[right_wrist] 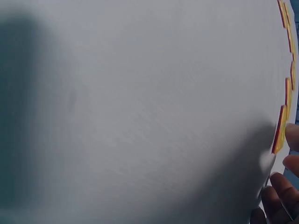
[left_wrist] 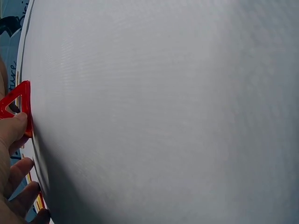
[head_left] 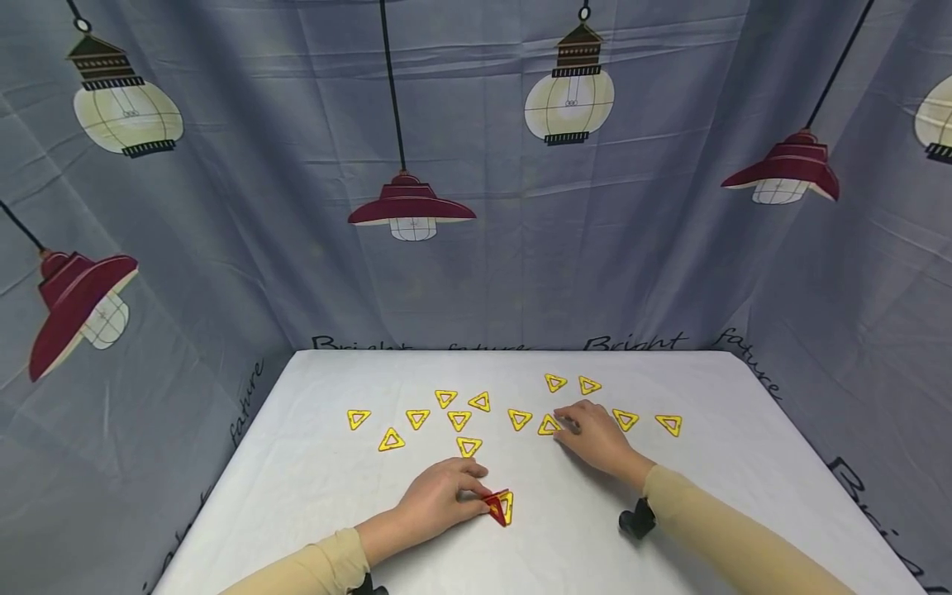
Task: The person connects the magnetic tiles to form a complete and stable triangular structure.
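Observation:
My left hand [head_left: 445,496] pinches a red triangular frame piece [left_wrist: 28,105] between thumb and fingers, low over the near middle of the white table. Against it stands a yellow triangular frame piece [head_left: 509,506], tilted, with the two overlapping in the head view. My right hand [head_left: 597,436] reaches over the table, thumb and index finger apart, their tips right at the edge of another yellow triangle [head_left: 548,426]. That triangle lies flat and has a red underside [right_wrist: 275,135] in the right wrist view.
Several more yellow triangles lie spread across the table [head_left: 312,487], among them one just ahead of the left hand [head_left: 469,447] and two beyond the right hand [head_left: 625,420]. A grey curtain [head_left: 506,281] printed with lamps hangs around the table's back and sides.

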Demonstrator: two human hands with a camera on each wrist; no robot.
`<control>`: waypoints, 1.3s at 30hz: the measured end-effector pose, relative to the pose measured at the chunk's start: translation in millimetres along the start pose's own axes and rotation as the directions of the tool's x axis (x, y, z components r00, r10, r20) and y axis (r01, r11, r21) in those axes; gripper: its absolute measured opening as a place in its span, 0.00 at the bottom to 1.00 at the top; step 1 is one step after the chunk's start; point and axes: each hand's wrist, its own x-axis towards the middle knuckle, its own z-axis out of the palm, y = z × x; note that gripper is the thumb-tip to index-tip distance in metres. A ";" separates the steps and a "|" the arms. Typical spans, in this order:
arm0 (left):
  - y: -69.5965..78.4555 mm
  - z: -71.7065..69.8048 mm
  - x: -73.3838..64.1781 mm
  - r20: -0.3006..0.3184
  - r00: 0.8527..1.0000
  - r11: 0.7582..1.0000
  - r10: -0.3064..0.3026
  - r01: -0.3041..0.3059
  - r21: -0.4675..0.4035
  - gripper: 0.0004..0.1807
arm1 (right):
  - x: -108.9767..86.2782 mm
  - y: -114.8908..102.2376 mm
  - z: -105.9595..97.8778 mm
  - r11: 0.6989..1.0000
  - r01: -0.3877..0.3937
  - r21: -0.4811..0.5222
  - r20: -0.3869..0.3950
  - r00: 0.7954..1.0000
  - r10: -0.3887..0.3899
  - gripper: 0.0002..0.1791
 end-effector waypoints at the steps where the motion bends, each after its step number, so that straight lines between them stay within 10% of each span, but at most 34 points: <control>1: -0.4 0.4 -0.2 -0.002 1.000 1.000 0.002 -0.002 0.001 0.09 | 1.4 0.0 0.5 1.000 -0.002 -0.009 0.004 1.000 0.002 0.22; 19: 0.2 3.8 -0.2 -0.006 1.000 1.000 -0.004 0.004 -0.015 0.09 | 12.4 0.9 5.1 0.998 -0.007 -0.056 0.048 0.999 0.010 0.21; 39: 3.1 1.8 -0.4 -0.015 0.999 1.000 -0.031 0.031 0.004 0.08 | 5.6 -9.3 9.7 0.942 -0.086 0.323 0.075 0.995 0.065 0.18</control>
